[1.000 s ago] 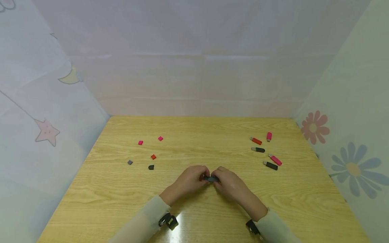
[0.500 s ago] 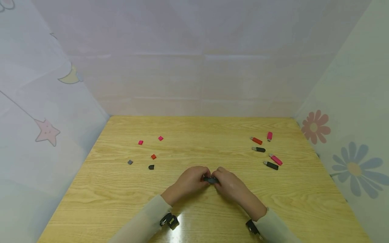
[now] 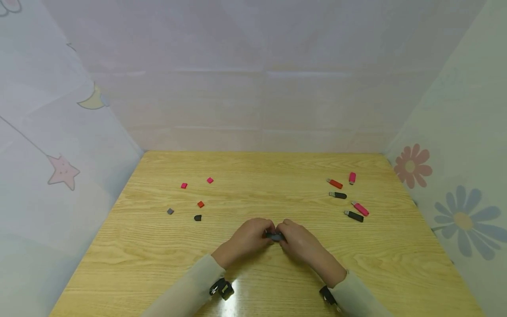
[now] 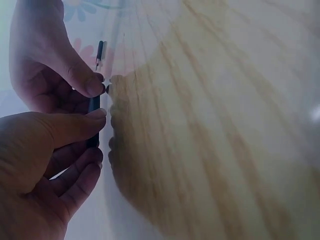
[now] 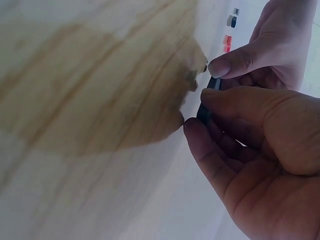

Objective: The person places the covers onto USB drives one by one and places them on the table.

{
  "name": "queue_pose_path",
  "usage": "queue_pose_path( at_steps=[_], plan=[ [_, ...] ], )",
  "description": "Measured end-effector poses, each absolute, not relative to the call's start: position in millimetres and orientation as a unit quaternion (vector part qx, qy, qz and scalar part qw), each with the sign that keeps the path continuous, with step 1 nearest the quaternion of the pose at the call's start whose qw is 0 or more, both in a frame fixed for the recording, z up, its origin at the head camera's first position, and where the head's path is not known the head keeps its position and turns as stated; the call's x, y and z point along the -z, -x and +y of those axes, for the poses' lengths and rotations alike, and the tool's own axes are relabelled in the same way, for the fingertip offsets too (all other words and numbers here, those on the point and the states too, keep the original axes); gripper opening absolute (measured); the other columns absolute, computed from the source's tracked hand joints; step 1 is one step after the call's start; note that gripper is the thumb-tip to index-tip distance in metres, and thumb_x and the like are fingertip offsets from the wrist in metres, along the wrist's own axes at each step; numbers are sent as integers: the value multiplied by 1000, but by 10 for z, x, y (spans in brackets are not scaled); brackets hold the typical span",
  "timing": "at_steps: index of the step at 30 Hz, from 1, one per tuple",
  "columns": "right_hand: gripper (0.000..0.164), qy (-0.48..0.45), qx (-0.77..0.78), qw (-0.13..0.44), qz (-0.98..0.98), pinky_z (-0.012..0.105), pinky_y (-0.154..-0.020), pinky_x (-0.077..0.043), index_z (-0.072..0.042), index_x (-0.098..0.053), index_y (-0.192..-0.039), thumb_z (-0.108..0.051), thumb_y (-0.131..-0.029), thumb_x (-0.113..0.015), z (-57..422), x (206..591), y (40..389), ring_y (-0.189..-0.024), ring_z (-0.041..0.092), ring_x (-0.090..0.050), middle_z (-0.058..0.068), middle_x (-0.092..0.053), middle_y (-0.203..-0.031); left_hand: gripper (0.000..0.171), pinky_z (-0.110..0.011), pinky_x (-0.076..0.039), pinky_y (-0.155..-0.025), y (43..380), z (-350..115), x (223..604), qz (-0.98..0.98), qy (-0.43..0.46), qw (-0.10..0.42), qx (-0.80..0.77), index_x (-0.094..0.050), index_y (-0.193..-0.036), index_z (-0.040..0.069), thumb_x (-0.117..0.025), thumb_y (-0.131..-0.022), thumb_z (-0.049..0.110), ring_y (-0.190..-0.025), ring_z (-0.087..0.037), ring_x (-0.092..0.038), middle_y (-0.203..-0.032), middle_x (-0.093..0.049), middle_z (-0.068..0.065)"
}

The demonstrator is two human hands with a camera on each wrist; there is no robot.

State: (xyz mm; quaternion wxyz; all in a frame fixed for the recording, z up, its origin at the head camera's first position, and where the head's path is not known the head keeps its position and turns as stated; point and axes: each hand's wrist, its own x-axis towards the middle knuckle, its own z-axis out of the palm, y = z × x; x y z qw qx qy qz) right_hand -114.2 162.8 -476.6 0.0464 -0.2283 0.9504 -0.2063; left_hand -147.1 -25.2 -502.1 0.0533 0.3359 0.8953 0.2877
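Near the middle of the table, my left hand and right hand meet at a small dark grey USB stick. Each hand pinches one end between thumb and fingers, with the fingertips almost touching. In the left wrist view the USB stick shows as a dark strip between the thumbs, a little above the table. The right wrist view shows its dark side along my right thumb. Fingers cover most of it, so I cannot tell whether its cap is on.
At the left lie small loose caps: two pink caps, a red cap, a grey cap and a black cap. Several uncapped USB sticks, including a black stick and a red stick, lie at the right.
Both hands keep their pinch on the USB stick and have shifted very slightly toward the near edge. The loose pieces lie as before.
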Motion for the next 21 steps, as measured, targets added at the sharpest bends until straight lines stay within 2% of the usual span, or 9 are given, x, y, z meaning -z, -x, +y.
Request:
queue_pose_path(
  at_steps=[10, 21],
  plan=[
    [10, 213, 185, 52, 958, 30, -63, -46, -11, -70, -92, -5, -88, -76, 1607, 4780, 1158, -70, 9, -48, -5, -56, -83, 13, -21, -50, -76, 1468, -256, 5028, 891, -341, 63, -292, -71, -98, 13, -80, -88, 11, -83, -5, -59, -93, -71, 5],
    [9, 225, 188, 43, 955, 30, -64, -47, -10, -71, -91, -3, -88, -76, 1600, 4766, 1159, -70, 10, -50, -2, -57, -83, 8, -21, -50, -77, 1483, -264, 5021, 896, -361, 47, -254, -73, -98, 16, -76, -91, 13, -82, -4, -59, -91, -71, 7]
  ],
)
